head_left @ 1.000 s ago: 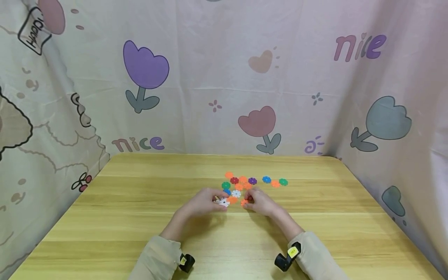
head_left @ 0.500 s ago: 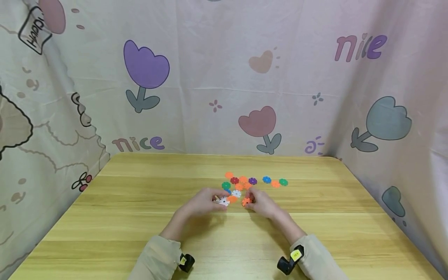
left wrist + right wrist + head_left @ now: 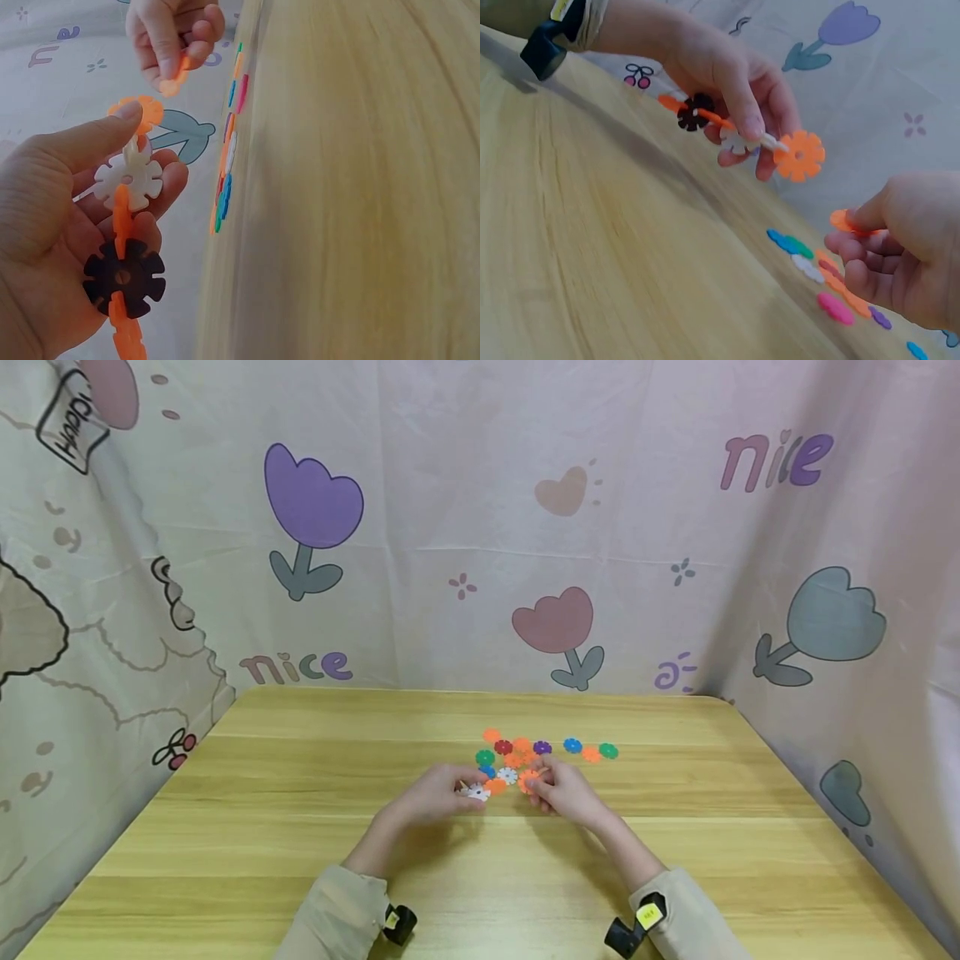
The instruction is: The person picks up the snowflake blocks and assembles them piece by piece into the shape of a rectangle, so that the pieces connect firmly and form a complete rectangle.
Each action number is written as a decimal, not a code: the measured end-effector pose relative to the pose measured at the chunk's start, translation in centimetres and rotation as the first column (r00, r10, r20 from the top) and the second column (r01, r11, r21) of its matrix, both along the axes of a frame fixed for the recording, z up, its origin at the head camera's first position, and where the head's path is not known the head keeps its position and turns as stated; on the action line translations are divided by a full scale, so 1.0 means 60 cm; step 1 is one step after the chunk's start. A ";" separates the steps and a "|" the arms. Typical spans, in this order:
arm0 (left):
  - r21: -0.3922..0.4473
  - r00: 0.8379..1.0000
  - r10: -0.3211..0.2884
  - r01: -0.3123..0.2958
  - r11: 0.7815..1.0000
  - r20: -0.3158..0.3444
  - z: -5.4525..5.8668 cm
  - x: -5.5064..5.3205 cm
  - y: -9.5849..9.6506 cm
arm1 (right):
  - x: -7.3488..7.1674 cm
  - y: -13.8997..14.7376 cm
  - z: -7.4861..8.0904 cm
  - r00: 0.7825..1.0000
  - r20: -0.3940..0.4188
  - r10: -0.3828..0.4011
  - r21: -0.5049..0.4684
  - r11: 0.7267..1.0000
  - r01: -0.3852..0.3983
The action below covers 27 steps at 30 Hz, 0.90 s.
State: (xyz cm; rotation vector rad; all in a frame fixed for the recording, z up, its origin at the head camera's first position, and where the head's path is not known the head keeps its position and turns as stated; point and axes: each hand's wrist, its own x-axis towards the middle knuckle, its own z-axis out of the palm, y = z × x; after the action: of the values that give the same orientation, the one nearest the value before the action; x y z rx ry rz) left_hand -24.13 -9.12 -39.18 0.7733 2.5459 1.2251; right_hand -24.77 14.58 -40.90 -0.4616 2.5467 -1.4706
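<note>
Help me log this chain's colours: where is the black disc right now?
In the left wrist view, the black disc sits left of centre, in the chain that the left hand holds, joined between two orange discs.

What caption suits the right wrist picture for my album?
Left hand holding a chain of notched discs, right hand pinching a separate orange disc.

And it's beige on both arms: a left sleeve point(image 3: 332, 917), creased near its cuff, matched by a right sleeve point(image 3: 692, 914)! At each cuff a black camera is worn, left camera point(image 3: 403, 927) and right camera point(image 3: 622, 937), each brightened by a yellow label point(image 3: 650, 916).
</note>
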 end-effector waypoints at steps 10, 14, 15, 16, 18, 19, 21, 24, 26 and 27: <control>-0.013 1.000 -0.005 0.004 1.000 -0.019 0.005 0.000 0.000 | 0.015 -0.016 0.021 1.000 0.018 0.000 -0.129 0.992 0.003; -0.015 1.000 -0.008 0.008 1.000 -0.021 0.004 0.000 0.000 | 0.019 -0.021 0.024 1.000 0.001 -0.020 -0.160 0.987 0.020; -0.013 1.000 -0.010 0.010 1.000 -0.019 0.004 0.000 0.001 | 0.020 -0.022 0.023 1.000 -0.007 -0.024 -0.162 0.986 0.023; -0.009 1.000 -0.013 0.013 1.000 -0.017 0.004 0.000 0.001 | 0.021 -0.023 0.023 1.000 -0.012 -0.025 -0.163 0.986 0.023; -0.003 1.000 -0.019 0.019 1.000 -0.013 0.004 0.000 0.002 | 0.023 -0.026 0.022 0.999 -0.024 -0.022 -0.161 0.987 0.018; 0.001 1.000 -0.023 0.023 1.000 -0.013 0.004 0.001 0.002 | 0.024 -0.027 0.021 1.000 -0.021 -0.019 -0.165 0.986 0.015; 0.009 0.999 -0.031 0.031 0.999 -0.012 0.003 0.001 0.004 | 0.026 -0.029 0.019 1.000 -0.018 -0.013 -0.176 0.984 0.010; 0.005 0.999 -0.032 0.033 0.999 -0.022 0.002 0.001 0.005 | 0.028 -0.033 0.018 1.000 -0.008 -0.020 -0.201 0.979 0.018; -0.002 0.999 -0.032 0.032 0.999 -0.028 0.002 0.000 0.005 | 0.030 -0.035 0.017 1.000 -0.008 -0.029 -0.221 0.975 0.026; -0.005 0.999 -0.033 0.033 0.999 -0.033 0.002 0.000 0.005 | 0.030 -0.036 0.017 0.999 -0.009 -0.032 -0.231 0.972 0.029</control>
State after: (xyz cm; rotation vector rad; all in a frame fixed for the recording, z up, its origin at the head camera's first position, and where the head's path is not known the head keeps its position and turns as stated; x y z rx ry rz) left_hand -24.11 -8.80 -39.07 0.8389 2.5505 1.2062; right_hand -22.94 12.44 -39.88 -0.4655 2.4117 -1.7909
